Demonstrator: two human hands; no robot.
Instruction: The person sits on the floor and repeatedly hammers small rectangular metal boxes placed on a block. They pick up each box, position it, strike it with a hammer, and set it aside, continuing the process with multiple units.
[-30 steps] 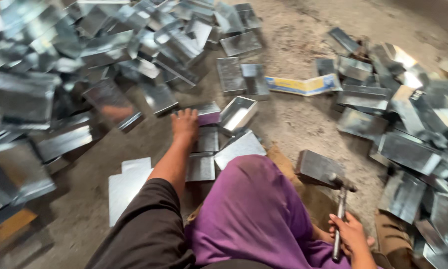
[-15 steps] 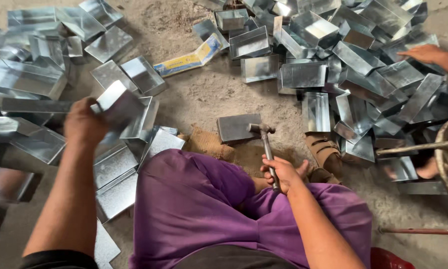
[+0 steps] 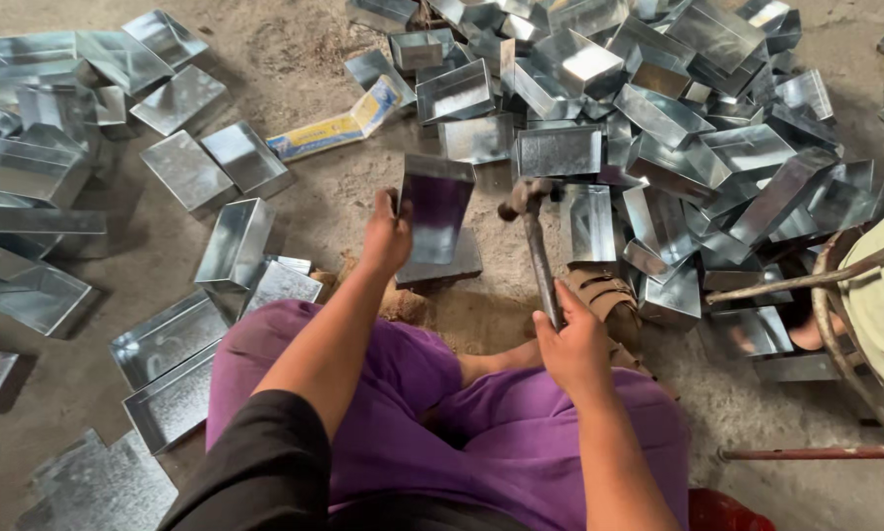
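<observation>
My left hand (image 3: pixel 387 236) grips a shiny sheet-metal tray (image 3: pixel 436 205) by its left edge and holds it upright on a flat dark metal block (image 3: pixel 444 266) on the ground. My right hand (image 3: pixel 571 340) is closed around the handle of a hammer (image 3: pixel 532 234), whose head hangs just right of the tray, level with its upper half. My legs in purple trousers (image 3: pixel 412 403) lie below the block.
Heaps of folded metal trays cover the ground at the left (image 3: pixel 39 167) and the upper right (image 3: pixel 658 118). Flat metal sheets (image 3: pixel 108 482) lie at the lower left. A yellow and blue cardboard strip (image 3: pixel 339 126) lies beyond. Another person's foot (image 3: pixel 816 334) and a metal stool frame (image 3: pixel 835 295) are at the right.
My left hand has carried a tray from the left pile onto the block and stood it upright. My right hand has swung the hammer up beside it. The view has shifted right.
</observation>
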